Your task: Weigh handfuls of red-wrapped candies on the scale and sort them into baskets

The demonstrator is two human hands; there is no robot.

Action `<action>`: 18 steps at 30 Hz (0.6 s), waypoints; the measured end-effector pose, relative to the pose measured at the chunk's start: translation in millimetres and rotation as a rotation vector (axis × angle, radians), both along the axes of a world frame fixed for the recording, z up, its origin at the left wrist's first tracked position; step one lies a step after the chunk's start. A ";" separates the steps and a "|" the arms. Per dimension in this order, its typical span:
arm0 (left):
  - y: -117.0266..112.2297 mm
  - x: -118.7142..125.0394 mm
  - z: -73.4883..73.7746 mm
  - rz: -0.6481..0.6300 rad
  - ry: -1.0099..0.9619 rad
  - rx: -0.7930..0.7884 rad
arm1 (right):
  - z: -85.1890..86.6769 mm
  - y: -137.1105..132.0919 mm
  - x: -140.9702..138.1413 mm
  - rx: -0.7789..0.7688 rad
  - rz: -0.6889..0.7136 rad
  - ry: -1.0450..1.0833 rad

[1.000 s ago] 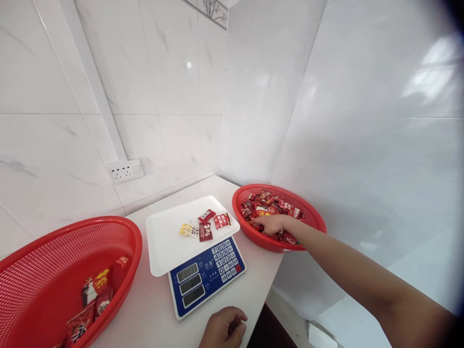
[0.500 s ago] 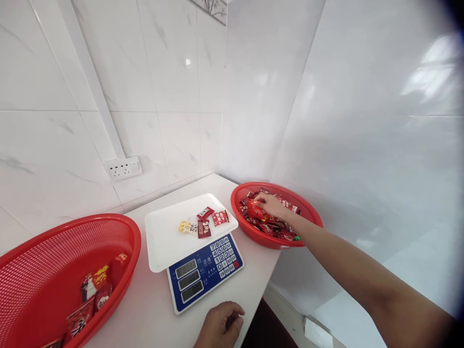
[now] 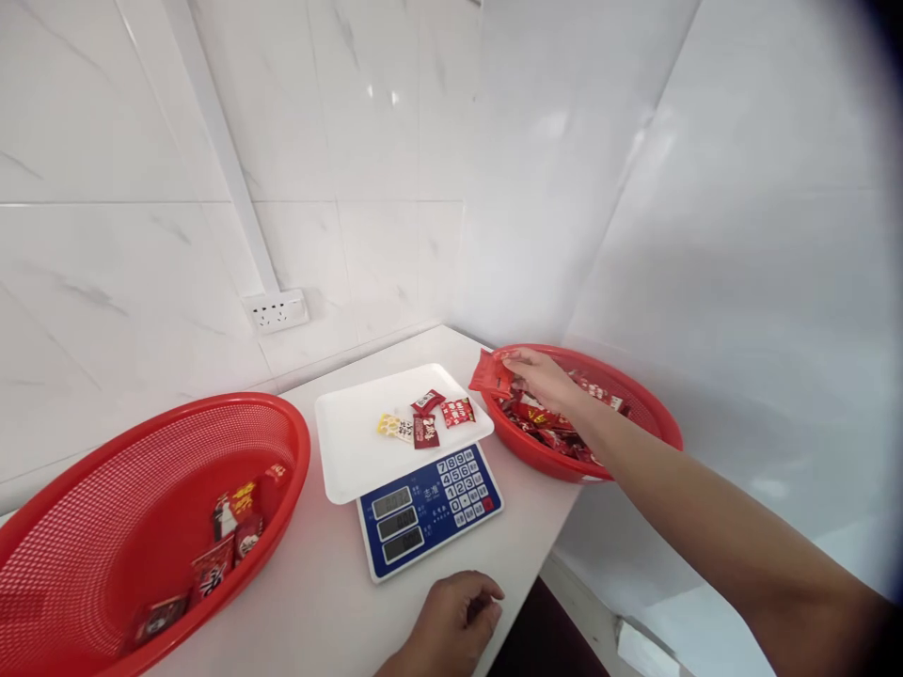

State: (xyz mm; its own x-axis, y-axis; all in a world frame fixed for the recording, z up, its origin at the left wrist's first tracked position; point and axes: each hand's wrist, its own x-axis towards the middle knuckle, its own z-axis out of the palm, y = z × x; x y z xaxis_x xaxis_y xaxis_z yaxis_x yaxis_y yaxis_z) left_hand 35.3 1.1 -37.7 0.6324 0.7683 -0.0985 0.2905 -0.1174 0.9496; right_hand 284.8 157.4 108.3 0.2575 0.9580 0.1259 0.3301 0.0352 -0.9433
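Observation:
My right hand pinches a red snack packet over the left rim of the right red basket. Many small red packets fill that basket. My left hand rests near the front edge of the table, fingers loosely curled, thumb apart, holding nothing. Just beyond it stands a blue digital scale with a white tray on top. Several small packets lie on the tray, among them a yellow and white one and a dark red one.
A second red basket stands at the left with several packets inside. The white table meets a tiled wall behind and a smooth wall at the right. A power socket is mounted on the tiled wall.
My right hand has lifted the red snack packet out of the pile to the basket's left rim. The view has shifted, so things appear further right. My left hand keeps its pose.

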 end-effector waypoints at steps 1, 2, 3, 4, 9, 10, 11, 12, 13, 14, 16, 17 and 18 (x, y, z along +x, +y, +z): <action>-0.2 -0.3 -1.1 0.005 -0.007 0.003 | 1.9 3.6 -12.5 -0.003 0.034 0.036; -0.3 -0.4 -2.4 0.007 -0.013 0.005 | 3.3 7.1 -25.6 -0.011 0.069 0.064; -0.3 -0.5 -3.6 0.008 -0.019 0.006 | 4.0 10.7 -39.0 -0.021 0.101 0.083; -0.2 -0.4 -4.6 0.008 -0.022 0.006 | 3.8 13.9 -51.9 -0.034 0.132 0.093; 0.1 -0.2 -3.5 0.016 -0.021 -0.012 | -7.5 21.9 -93.8 -0.104 0.201 0.020; 0.0 -0.5 -2.2 0.016 -0.015 -0.011 | -9.6 20.4 -95.5 -0.104 0.196 -0.012; -0.2 -1.0 -0.7 0.015 -0.008 -0.006 | -10.9 17.6 -94.9 -0.098 0.189 -0.043; -0.4 -1.4 0.7 0.014 -0.001 0.002 | -11.4 13.0 -92.4 -0.088 0.179 -0.073; -0.6 -1.9 2.0 0.009 0.005 0.011 | -11.3 6.8 -88.3 -0.079 0.168 -0.098; -0.8 -2.3 3.2 0.001 0.008 0.016 | -11.0 -1.1 -83.1 -0.070 0.160 -0.120; -0.7 -2.8 5.1 -0.011 0.010 0.023 | -11.6 -22.2 -71.4 -0.058 0.145 -0.143; -0.5 -3.0 6.0 -0.016 0.011 0.027 | -13.5 -35.1 -65.8 -0.047 0.150 -0.147; -0.1 -3.2 6.9 -0.022 0.013 0.031 | -16.7 -49.2 -60.8 -0.043 0.139 -0.133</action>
